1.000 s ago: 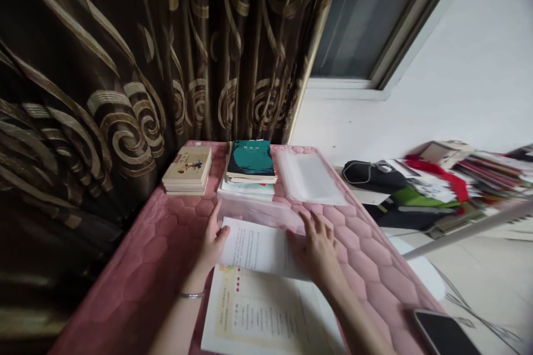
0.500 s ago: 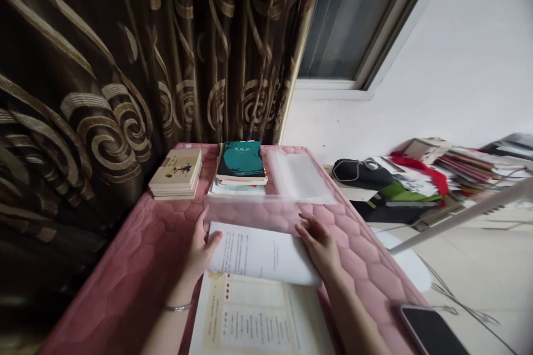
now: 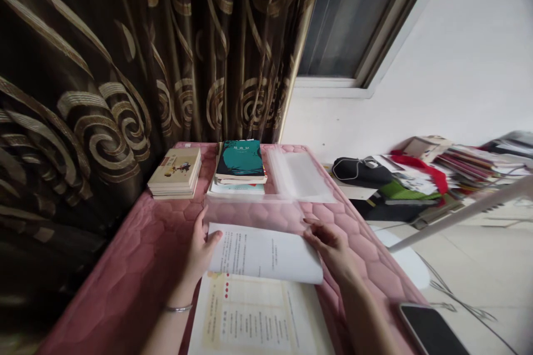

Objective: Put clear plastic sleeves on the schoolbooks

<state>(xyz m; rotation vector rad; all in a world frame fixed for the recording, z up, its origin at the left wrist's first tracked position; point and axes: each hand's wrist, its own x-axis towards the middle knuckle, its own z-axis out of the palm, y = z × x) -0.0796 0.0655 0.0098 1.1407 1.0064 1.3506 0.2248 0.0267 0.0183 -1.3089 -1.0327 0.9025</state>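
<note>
Near edge of the pink quilted surface [image 3: 154, 244]: left fingers [image 3: 202, 224] spread, thumb resting on the printed sheet [image 3: 264, 252], no clear grip. Right fingers [image 3: 322, 236] curled at the sheet's right edge, pinch or mere touch hard to tell. Sheet arches over an open booklet [image 3: 250, 316], whose bottom is cut off by the frame. Further out: clear plastic sleeve [image 3: 297, 175], teal book [image 3: 239, 160] on a stack, small book pile [image 3: 175, 173]; phone [image 3: 431, 330] cropped at lower right.
</note>
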